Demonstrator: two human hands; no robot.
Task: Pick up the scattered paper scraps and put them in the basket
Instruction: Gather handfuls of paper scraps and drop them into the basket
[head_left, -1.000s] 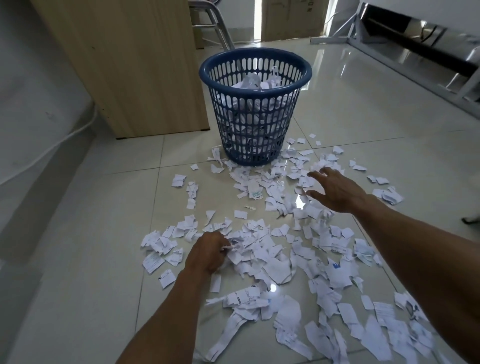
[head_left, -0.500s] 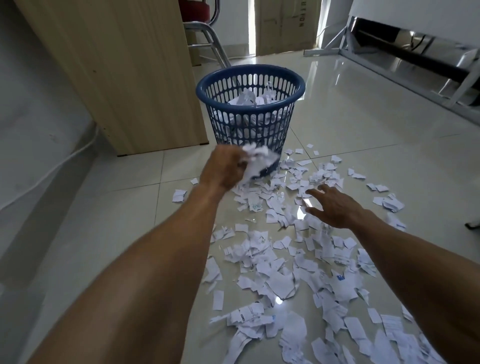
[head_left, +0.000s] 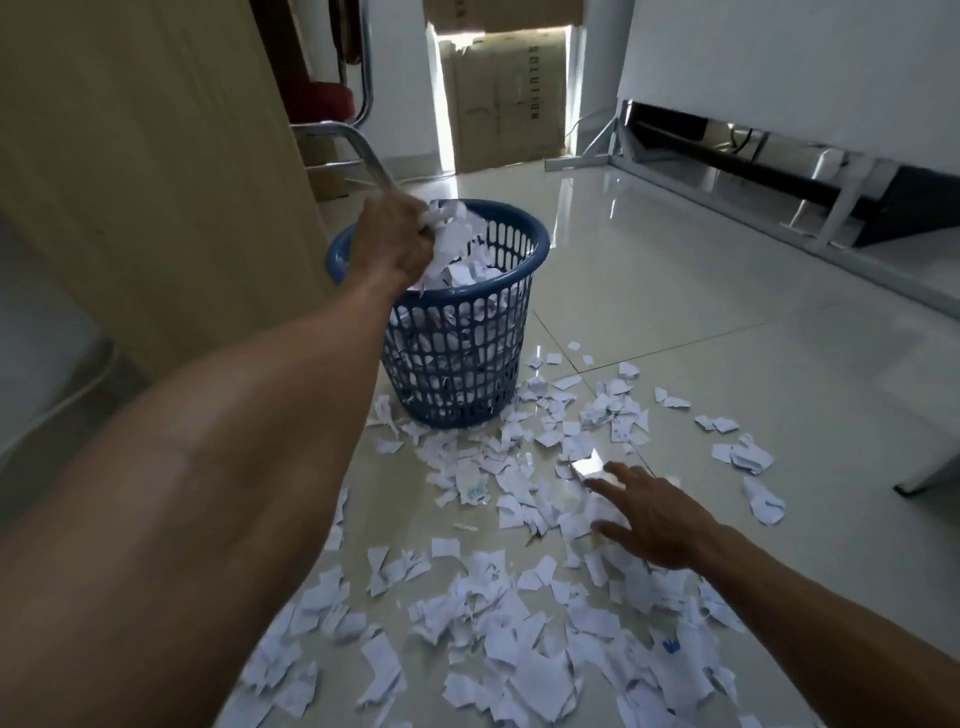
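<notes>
Office-like room: glossy tile floor (head_left: 675, 270), wooden cabinet (head_left: 156, 182), cardboard box (head_left: 504, 98), metal frame (head_left: 847, 208).

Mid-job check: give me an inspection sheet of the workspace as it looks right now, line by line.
Surface: glossy pale tiled floor, littered in front of the basket.
Job's things: blue basket upright, well filled with paper; paper scraps scattered from its foot toward the camera.
Clutter: nothing seen apart from the scraps.
Hands: left hand grips a handful of scraps above the basket's opening; right hand open, fingers spread low over floor scraps, contact unclear.
Cables: pale cord along the left wall's base; dark cable under the metal frame.
Surroundings: wooden cabinet left of the basket, chair legs and cardboard box behind.
</notes>
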